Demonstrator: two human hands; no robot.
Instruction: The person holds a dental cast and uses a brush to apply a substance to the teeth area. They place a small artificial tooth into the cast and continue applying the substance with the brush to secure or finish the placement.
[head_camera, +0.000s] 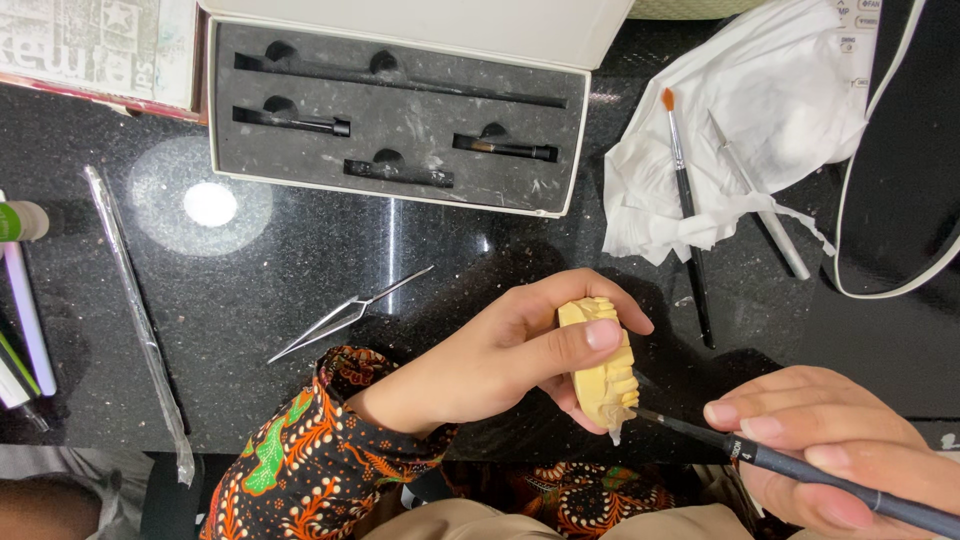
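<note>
On your black bench (300, 250): an open foam-lined case (395, 115) with slim dark tools, steel tweezers (345, 315) just below it. To the right you've got a crumpled white tissue (740, 130) carrying an orange-tipped brush (685, 190) and a silver tool (760, 205).

pale yellow dental cast (600, 365)

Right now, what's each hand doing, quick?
Left hand: closed around the yellow dental model.
Right hand: fingers closed on a dark brush, tip at the model.
</note>
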